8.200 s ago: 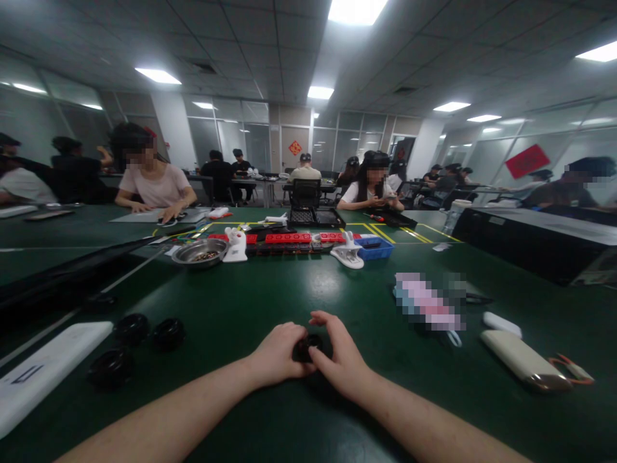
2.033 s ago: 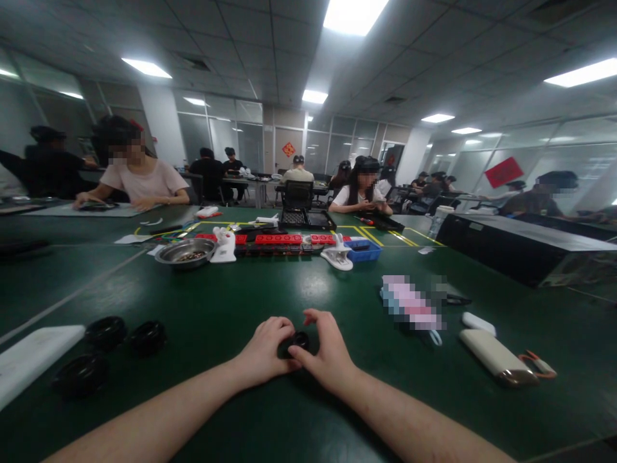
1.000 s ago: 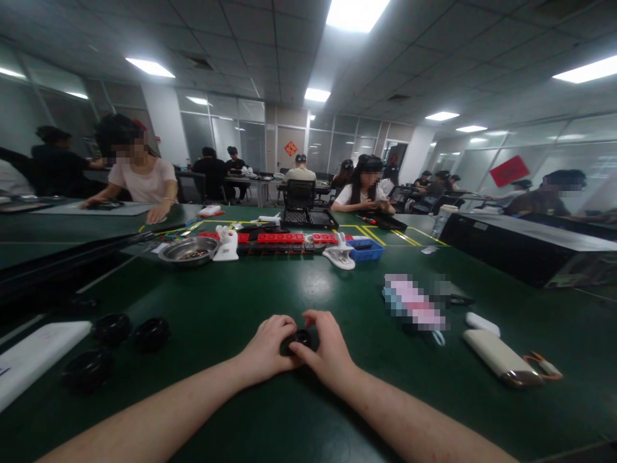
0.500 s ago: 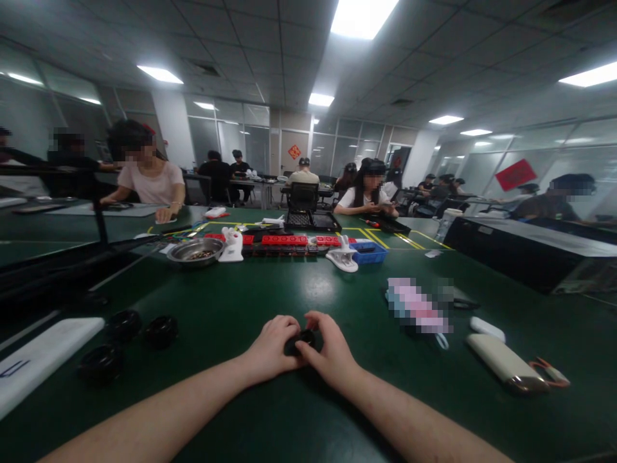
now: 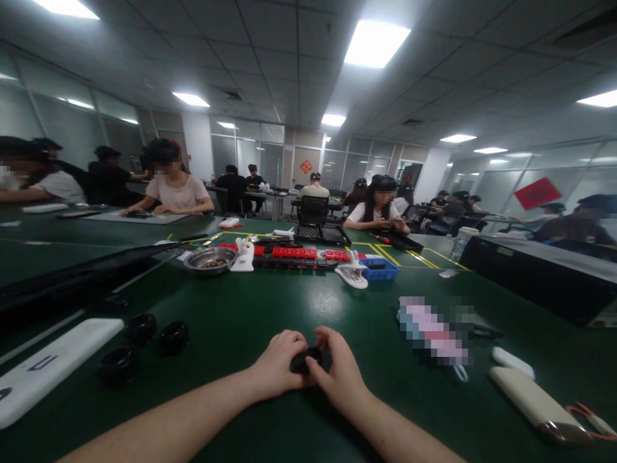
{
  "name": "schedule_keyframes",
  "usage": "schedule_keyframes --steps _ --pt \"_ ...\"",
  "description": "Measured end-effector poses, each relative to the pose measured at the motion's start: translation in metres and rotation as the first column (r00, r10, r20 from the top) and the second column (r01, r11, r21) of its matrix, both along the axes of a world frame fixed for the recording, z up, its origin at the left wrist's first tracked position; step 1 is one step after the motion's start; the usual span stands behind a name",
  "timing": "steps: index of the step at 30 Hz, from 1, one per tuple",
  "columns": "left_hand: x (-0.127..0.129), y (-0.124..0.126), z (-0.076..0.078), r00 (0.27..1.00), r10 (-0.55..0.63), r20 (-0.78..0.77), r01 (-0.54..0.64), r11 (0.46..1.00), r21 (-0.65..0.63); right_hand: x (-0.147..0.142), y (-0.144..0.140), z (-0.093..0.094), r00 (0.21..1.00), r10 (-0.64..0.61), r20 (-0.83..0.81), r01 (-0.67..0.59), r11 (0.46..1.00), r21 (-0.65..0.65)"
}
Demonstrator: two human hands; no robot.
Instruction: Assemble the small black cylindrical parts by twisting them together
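Observation:
Over the green table (image 5: 226, 315), low in the middle, a small, dark, round black part (image 5: 314, 354) sits between both of my hands. My left hand (image 5: 279, 361) curls around its left side. From the right, my right hand (image 5: 341, 370) pinches it with thumb and fingers. Much of the part is hidden by my fingers, and its exact kind does not show. Off to the left of my left hand lie several glossy black round pieces, including a front one (image 5: 118, 364) and a right one (image 5: 173, 337).
A white slab (image 5: 58, 363) lies at the left. Farther back are a metal bowl (image 5: 210, 261), red strips (image 5: 294, 253), a white clamp (image 5: 351, 271) and a blue basket (image 5: 380, 270). A beige power bank (image 5: 535, 402) and a black box (image 5: 535, 276) are at the right. Several people sit beyond.
The camera view has shifted, so the table and room appear lower and somewhat to the right. Both hands keep hold of the black part in much the same pose.

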State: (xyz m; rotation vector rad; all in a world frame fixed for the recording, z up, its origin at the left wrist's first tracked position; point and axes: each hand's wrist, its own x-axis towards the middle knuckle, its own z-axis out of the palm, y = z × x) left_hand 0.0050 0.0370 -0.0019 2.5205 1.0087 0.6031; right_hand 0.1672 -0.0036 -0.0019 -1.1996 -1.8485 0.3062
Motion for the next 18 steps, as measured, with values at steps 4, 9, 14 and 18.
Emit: schedule_keyframes --steps 4,9,14,18 --pt "-0.0009 0.0018 -0.0035 1.0 0.003 0.014 -0.003 1.0 0.004 0.0026 -0.0032 0.0036 0.994 0.106 0.002 -0.106 0.994 0.001" --pt "-0.0008 0.002 -0.0028 1.0 -0.006 -0.012 0.006 1.0 0.001 0.0009 -0.0003 0.0007 1.0 0.0 -0.03 -0.001 1.0 -0.029" --pt "-0.0009 0.0016 -0.0011 1.0 0.0 0.0 0.0 1.0 -0.017 0.0013 -0.0025 0.0025 0.996 0.088 -0.033 -0.089 0.995 -0.039" --pt "-0.0012 0.0023 -0.0031 1.0 -0.002 -0.002 0.002 1.0 0.001 0.0019 -0.0043 0.0043 0.999 0.032 -0.03 -0.032 0.999 -0.001"
